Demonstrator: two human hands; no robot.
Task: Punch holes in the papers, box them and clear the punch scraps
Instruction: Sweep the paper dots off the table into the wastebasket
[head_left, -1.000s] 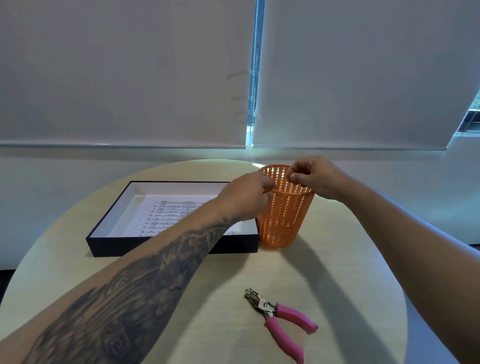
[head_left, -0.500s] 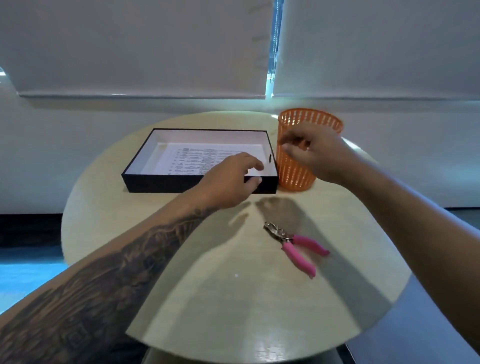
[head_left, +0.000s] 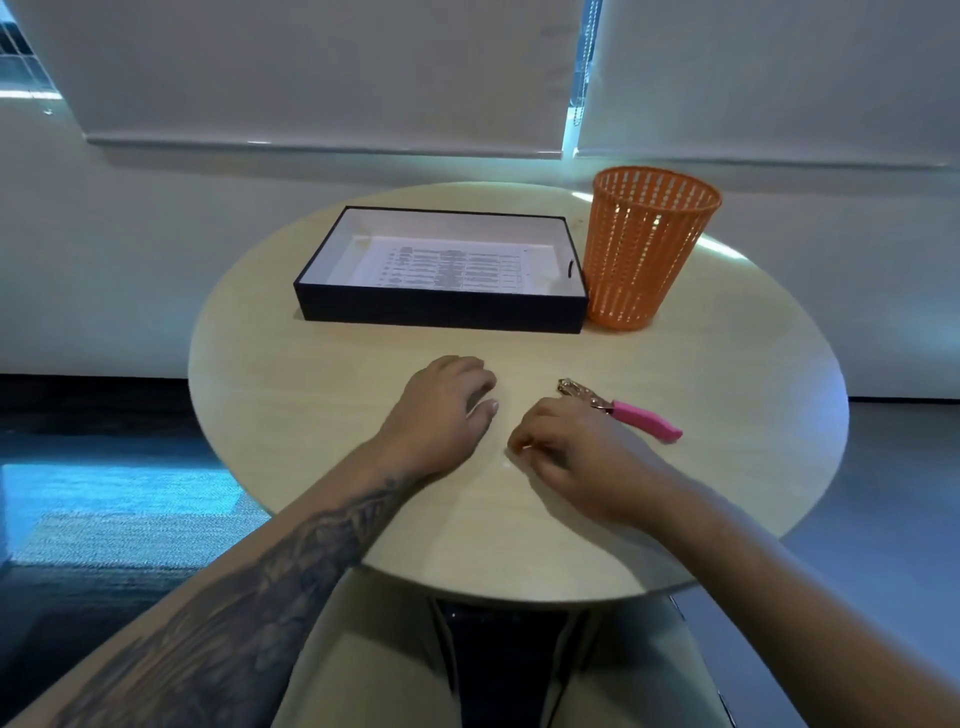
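Note:
A black box (head_left: 441, 312) with a white inside stands at the back of the round table and holds printed papers (head_left: 447, 267). An orange mesh basket (head_left: 644, 249) stands touching the box's right end. The hole punch (head_left: 641, 415), with pink handles, lies on the table just right of my right hand. My left hand (head_left: 447, 405) rests palm down mid-table, fingers loosely curled, holding nothing. My right hand (head_left: 566, 447) has its fingertips pinched together at the tabletop; a scrap between them is too small to make out. A faint white speck (head_left: 506, 465) lies just below those fingertips.
The pale wooden table (head_left: 311, 395) has its near edge right over my lap. Behind it runs a white wall with lowered blinds. Dark floor lies to the left and grey floor to the right.
Both hands have come back from the orange basket's rim to the middle of the table, near the punch. The view has tilted down.

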